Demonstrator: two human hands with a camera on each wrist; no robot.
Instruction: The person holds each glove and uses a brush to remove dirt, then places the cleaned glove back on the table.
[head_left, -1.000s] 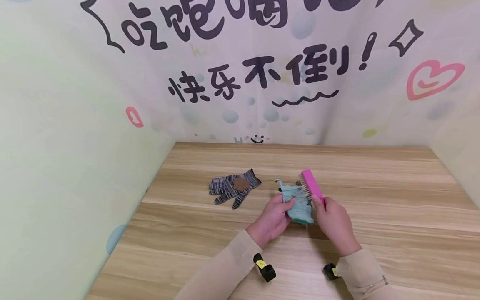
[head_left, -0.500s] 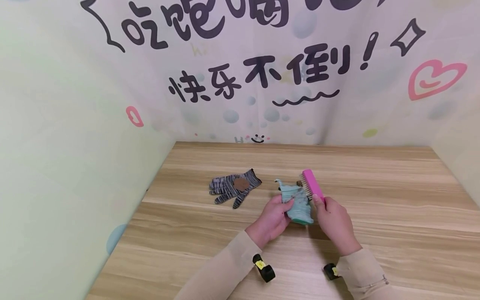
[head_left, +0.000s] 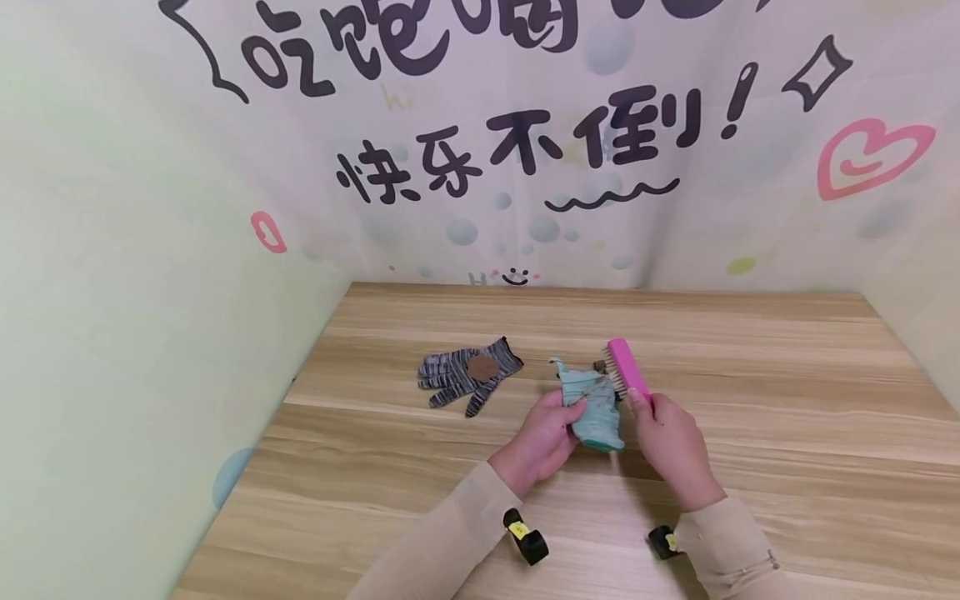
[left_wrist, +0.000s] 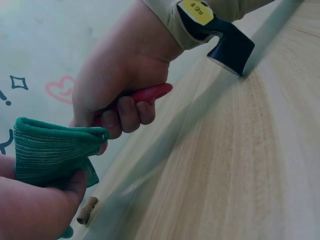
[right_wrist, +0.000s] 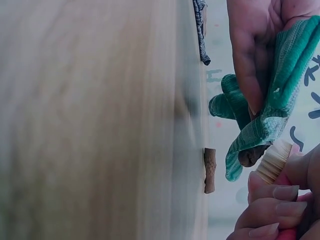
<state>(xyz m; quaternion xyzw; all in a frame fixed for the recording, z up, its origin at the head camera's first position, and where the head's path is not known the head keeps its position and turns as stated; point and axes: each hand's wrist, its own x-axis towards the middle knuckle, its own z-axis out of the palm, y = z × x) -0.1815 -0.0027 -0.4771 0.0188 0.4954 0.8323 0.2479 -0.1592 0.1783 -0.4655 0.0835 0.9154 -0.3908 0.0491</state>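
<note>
My left hand (head_left: 542, 433) grips a light green knit glove (head_left: 596, 412) above the table, thumb on top of it. Dark smudges mark the glove's upper face. In the right wrist view its underside is deeper green (right_wrist: 287, 90), and a dark brown lump (right_wrist: 252, 156) shows at its lower edge. My right hand (head_left: 671, 442) holds a pink brush (head_left: 626, 365) by its handle, fingers curled round it. The pale bristles (right_wrist: 274, 162) are right at the glove's side, by the lump. In the left wrist view the red-pink handle end (left_wrist: 161, 91) sticks out of the right fist.
A grey-black knit glove (head_left: 450, 371) with a round brown patch (head_left: 482, 368) lies flat on the wooden table (head_left: 375, 467), left of the hands. A short brown stick (right_wrist: 210, 170) lies on the table beyond the held glove. A printed cloth (head_left: 450, 208) hangs behind.
The brush has shifted very slightly to the right, and the held glove has turned a little, its near end moving left. Both hands keep their grip.
</note>
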